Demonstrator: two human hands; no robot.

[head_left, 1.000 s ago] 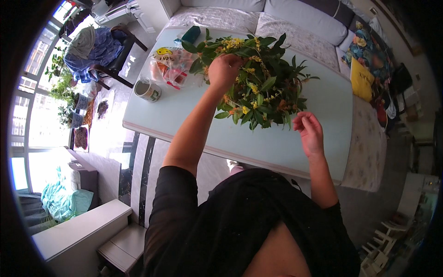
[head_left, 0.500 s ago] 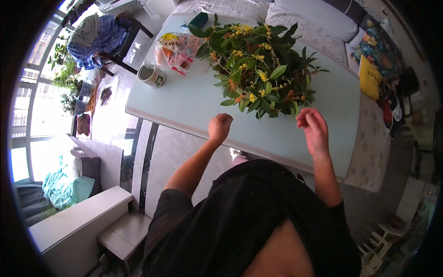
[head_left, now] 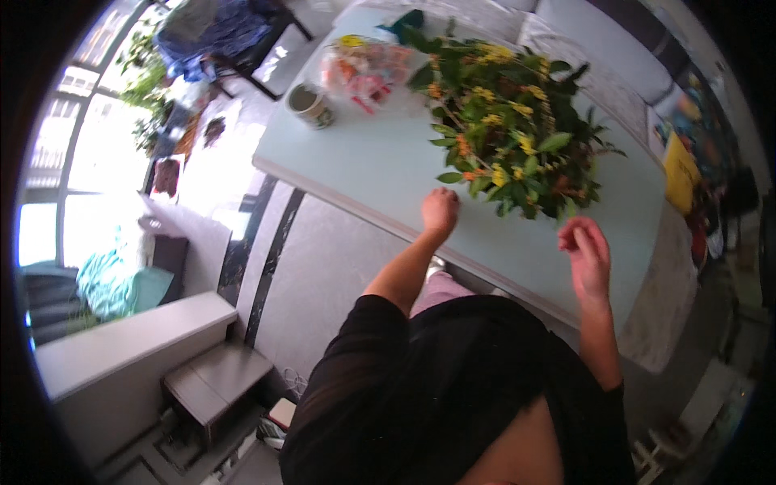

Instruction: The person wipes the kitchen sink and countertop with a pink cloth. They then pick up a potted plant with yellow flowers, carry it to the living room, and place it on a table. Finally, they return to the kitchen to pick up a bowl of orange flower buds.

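A large bunch of leafy branches (head_left: pixel 525 137) with dark green leaves and yellow and orange flower clusters lies on the pale glass-topped table (head_left: pixel 360 166). My left hand (head_left: pixel 440 212) is over the table's near side, just below the bunch's lower left leaves and apart from them. Its fingers are curled in, hiding whatever may be between them. My right hand (head_left: pixel 588 255) is by the lower right edge of the bunch, palm side partly showing. Its fingers are bent toward the thumb close to a light green leaf; whether they touch it I cannot tell.
A whitish mug-like pot (head_left: pixel 311 109) and a clear plastic bag (head_left: pixel 368 73) with reddish contents stand left of the branches. Behind the table runs a light sofa (head_left: pixel 598 48). A chair draped with blue cloth (head_left: pixel 218 44) is at far left, a low bench (head_left: pixel 218 380) at lower left.
The whole view has shifted and tilted, so table and branches appear farther right. Both hands stay near the bunch's near edge, fingers still curled; the right sits slightly lower beneath the leaves.
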